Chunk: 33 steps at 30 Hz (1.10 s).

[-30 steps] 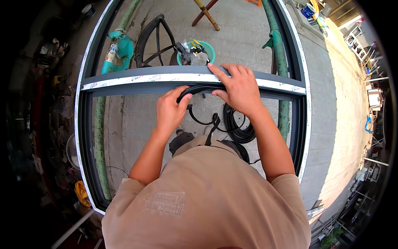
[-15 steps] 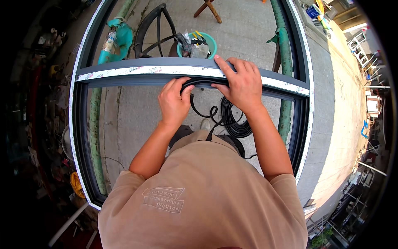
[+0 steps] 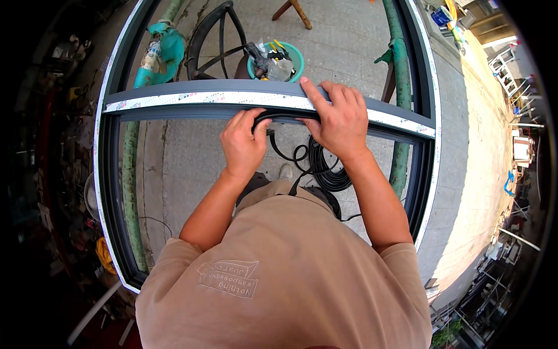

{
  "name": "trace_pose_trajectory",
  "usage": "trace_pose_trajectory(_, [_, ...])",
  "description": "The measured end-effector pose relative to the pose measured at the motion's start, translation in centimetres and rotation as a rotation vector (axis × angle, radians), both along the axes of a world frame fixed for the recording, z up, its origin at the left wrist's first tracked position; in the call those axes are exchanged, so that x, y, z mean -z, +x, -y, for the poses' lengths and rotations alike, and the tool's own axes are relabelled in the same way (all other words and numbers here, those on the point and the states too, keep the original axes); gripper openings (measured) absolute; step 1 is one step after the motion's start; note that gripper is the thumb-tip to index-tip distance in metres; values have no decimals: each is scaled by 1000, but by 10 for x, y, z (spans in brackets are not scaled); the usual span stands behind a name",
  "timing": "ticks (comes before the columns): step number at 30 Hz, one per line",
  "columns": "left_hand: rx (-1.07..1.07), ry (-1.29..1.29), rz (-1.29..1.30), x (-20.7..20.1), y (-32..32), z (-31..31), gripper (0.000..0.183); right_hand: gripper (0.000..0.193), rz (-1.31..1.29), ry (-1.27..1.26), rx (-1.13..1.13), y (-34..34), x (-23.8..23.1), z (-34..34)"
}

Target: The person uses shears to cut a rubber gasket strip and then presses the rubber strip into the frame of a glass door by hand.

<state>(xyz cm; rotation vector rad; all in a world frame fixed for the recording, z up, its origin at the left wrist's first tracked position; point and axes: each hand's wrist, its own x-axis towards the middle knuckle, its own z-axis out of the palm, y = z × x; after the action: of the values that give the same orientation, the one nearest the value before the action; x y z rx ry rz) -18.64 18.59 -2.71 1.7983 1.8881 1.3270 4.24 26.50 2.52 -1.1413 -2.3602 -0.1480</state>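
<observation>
A black rubber sealing strip (image 3: 285,114) runs along the near side of the dark grey crossbar (image 3: 221,87) of a large window frame (image 3: 421,186). My left hand (image 3: 241,145) is closed on the strip, pinching it between thumb and fingers beside the bar. To its right, my right hand (image 3: 343,122) clasps the crossbar, its fingers over the top and its thumb on the near side by the strip. White printed film covers part of the bar. Below, the strip's loose length leads toward a black coil (image 3: 328,168) on the floor. My fingers hide parts of the strip.
Green pipes (image 3: 132,186) pass beneath the frame on both sides. Beyond the crossbar stand a teal bucket (image 3: 299,61) with tools in it, a black curved-frame object (image 3: 200,41) and a wooden leg (image 3: 300,14). Clutter lines the left; a ladder (image 3: 503,70) lies far right.
Both hands keep nearly the same grip and place on the strip and crossbar. The view has shifted slightly.
</observation>
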Motion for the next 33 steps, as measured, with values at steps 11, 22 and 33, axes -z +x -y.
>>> trace_pose_trajectory(11, [-29,0,-21,-2,0,-3,16,94,20,-168,-32,-32,-9,2])
trace_pose_trajectory(22, [-130,64,59,10,2,-5,38,89,27,-93,-47,-37,3,-2])
trace_pose_trajectory(33, [-92,-10,-53,-3,-4,-7,37,81,124,-78,-92,-65,2,-3])
